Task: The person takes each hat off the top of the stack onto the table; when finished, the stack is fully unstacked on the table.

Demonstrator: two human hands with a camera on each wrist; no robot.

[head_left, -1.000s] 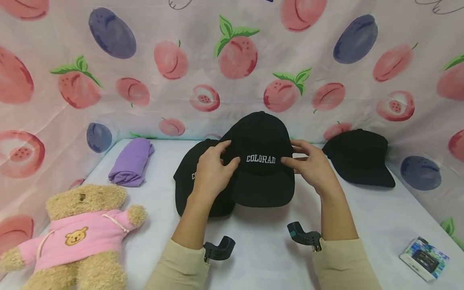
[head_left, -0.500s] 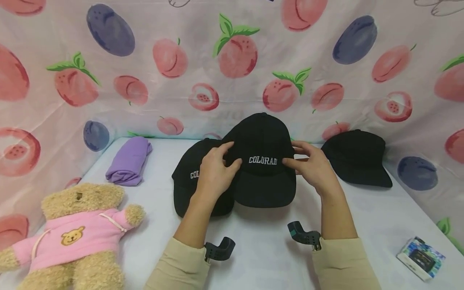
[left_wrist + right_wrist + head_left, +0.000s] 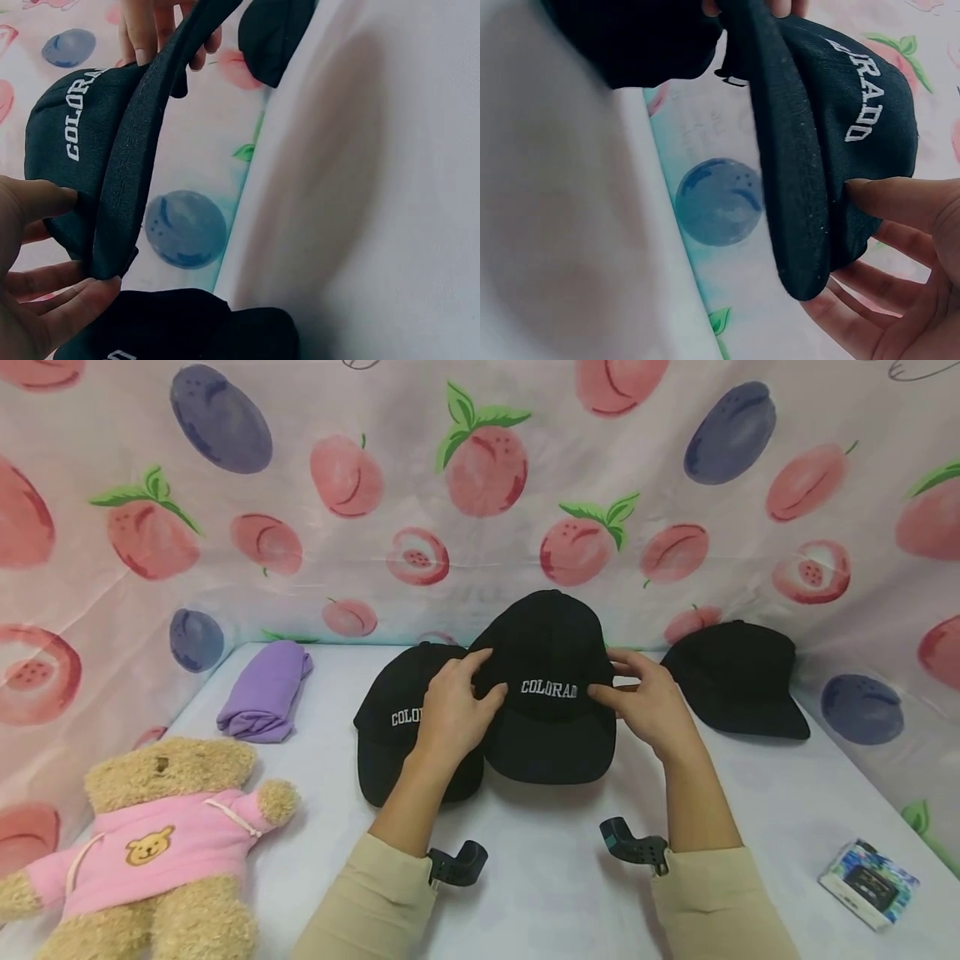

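A black baseball cap point(image 3: 551, 727) with white COLORADO lettering is held up off the white table between my two hands, its brim toward me. My left hand point(image 3: 456, 710) pinches its left side, thumb on the front and fingers behind. On the other side my right hand point(image 3: 647, 703) grips the cap the same way, with the thumb at the end of the lettering. Just left of it, a second black cap point(image 3: 378, 752) with matching letters sits on the table, partly behind my left hand. In the right wrist view, the fingers point(image 3: 877, 285) curl under the held cap's edge.
Another black cap point(image 3: 738, 681) sits at the back right. A folded purple cloth point(image 3: 266, 693) lies at the back left, behind a teddy bear point(image 3: 161, 843) in a pink top. A small box point(image 3: 870, 885) lies near the right edge. Fruit-print fabric point(image 3: 420, 460) hangs behind.
The held cap and both hands have shifted slightly right, uncovering more of the left cap's lettering. The grip looks the same. The whole view has drifted a little.
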